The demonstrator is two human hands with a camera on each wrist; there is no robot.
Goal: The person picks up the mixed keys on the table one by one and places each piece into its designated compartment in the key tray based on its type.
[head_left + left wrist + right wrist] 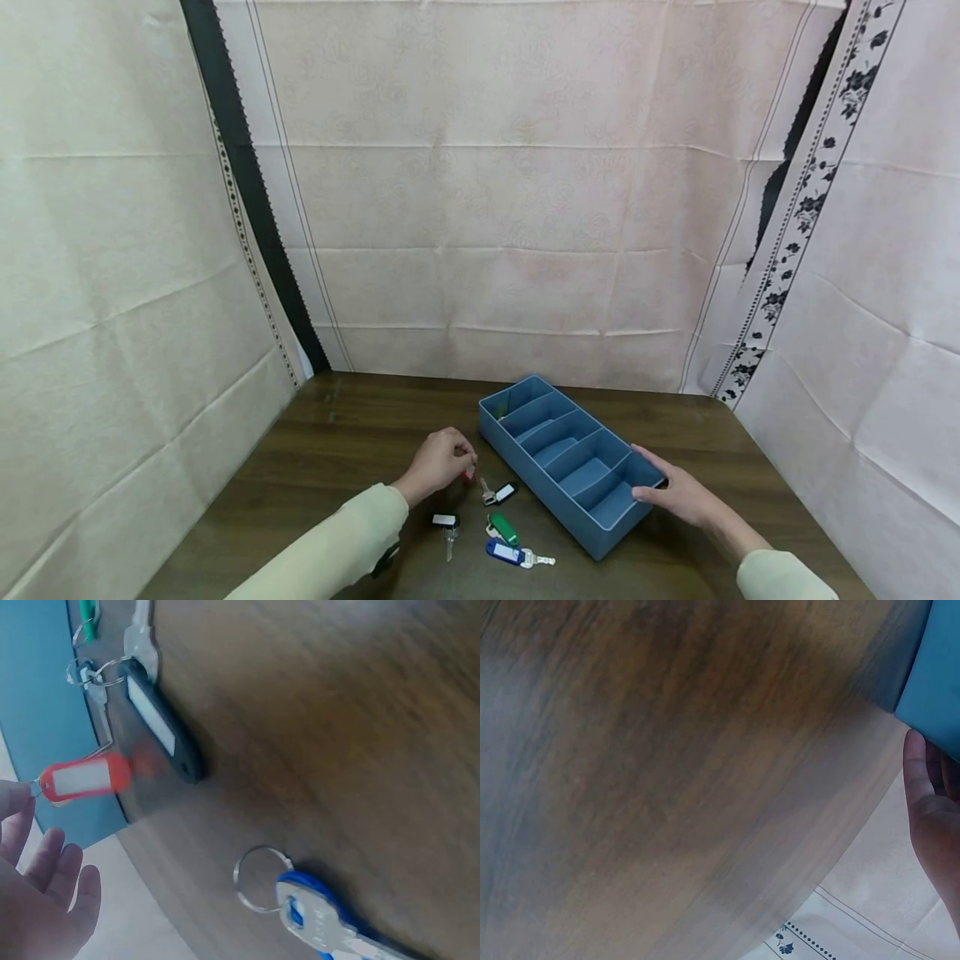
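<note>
My left hand (pixel 441 458) pinches a metal ring between thumb and fingertips. From that ring hangs a red key tag (pixel 82 778) with a white label, above the table beside the box. A blue divided box (pixel 542 493) lies diagonally on the table. At its near right end, my right hand (pixel 678 493) grips the wall, thumb at the rim. Left of the box lie keys with a black tag (pixel 506 492), another black tag (pixel 444 520), a green tag (pixel 504 529) and a blue tag (pixel 506 552).
Something small and greenish (pixel 502 412) shows in the box's far compartment; its kind is unclear. The brown wooden table (pixel 360 450) is bordered by pale cloth hangings (pixel 480 208) at the back and both sides.
</note>
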